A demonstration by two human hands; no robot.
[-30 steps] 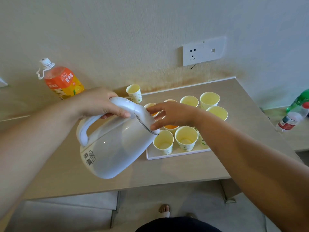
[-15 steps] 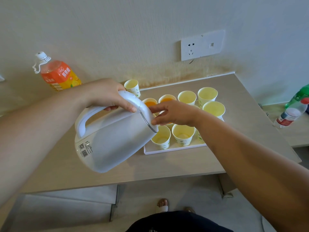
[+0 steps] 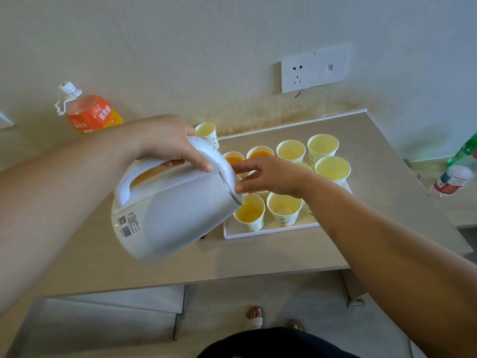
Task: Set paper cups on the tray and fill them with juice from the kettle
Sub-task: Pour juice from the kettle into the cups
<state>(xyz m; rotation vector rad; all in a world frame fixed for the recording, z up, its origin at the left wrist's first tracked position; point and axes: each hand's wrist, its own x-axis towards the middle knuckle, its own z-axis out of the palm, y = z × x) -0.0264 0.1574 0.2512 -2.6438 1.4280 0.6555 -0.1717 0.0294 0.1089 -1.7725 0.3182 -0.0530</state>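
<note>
my left hand (image 3: pixel 170 143) grips the kettle (image 3: pixel 175 215) by its handle (image 3: pixel 126 187), body tipped rightward, spout (image 3: pixel 240 201) over the near-left cup (image 3: pixel 255 224) on the tray (image 3: pixel 271 231). my right hand (image 3: pixel 271 177), fingers straight, seems to steady the lid (image 3: pixel 216 161). the next empty cup (image 3: pixel 284 215) sits just right of the spout.

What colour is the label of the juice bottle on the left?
Mostly orange label with white characters; the head view shows it.

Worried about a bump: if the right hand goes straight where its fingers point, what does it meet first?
The kettle, at its lid edge by the spout. The right hand already looks almost on it with its fingertips, though depth is unclear.
</note>
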